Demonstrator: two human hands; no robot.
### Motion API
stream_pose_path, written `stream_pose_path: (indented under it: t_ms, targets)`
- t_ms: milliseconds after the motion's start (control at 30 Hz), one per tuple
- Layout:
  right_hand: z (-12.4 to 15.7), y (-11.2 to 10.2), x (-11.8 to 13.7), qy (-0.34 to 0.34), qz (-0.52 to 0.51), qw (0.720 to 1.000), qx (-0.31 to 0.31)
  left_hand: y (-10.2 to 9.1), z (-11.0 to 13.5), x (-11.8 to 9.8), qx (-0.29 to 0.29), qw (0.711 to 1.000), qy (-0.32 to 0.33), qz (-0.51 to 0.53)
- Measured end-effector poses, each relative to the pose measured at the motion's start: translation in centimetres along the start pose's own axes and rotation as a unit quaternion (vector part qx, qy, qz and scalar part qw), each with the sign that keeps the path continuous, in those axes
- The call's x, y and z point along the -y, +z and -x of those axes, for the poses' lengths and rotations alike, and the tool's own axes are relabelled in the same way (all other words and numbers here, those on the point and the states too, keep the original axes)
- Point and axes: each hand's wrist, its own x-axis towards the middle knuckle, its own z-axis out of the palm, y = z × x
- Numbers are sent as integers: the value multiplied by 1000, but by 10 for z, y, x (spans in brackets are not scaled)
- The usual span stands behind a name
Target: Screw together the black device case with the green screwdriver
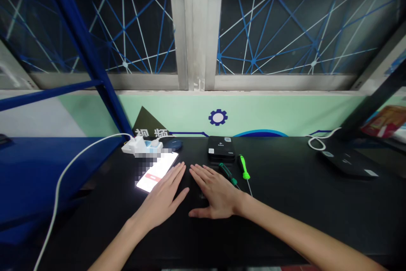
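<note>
My left hand [165, 197] is flat over the black table, palm down, thumb apart from the fingers. It partly covers the lower right of a phone [161, 169] with a brightly lit screen. My right hand [217, 192] also lies palm down, fingers stretched toward the left hand, with a gap between the two. Something dark shows by its palm, too dim to make out. Just beyond the right hand are a dark green-handled screwdriver [226, 172] and a bright green-handled screwdriver [244, 167]. Neither hand grips anything visible.
A flat black box [221, 148] sits toward the back. At the back left are a white power strip [129, 147] with plugs, a white cable [58, 182] and a dark mouse [175, 144]. Another flat black box [347, 163] lies at the right. Wall and windows stand behind the table [285, 212].
</note>
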Motion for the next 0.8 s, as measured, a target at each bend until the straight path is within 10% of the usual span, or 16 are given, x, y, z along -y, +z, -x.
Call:
stream_pose_path:
  t_ms: [267, 467, 800]
  targets:
    - [4, 2, -1, 7, -2, 999, -35, 6, -1, 1, -5, 1000, -7, 4]
    - [8, -22, 0, 5, 20, 985, -173, 5, -2, -3, -9, 1000, -15, 23]
    - [43, -51, -56, 154, 55, 950, -267, -6, -3, -17, 37, 998, -12, 43]
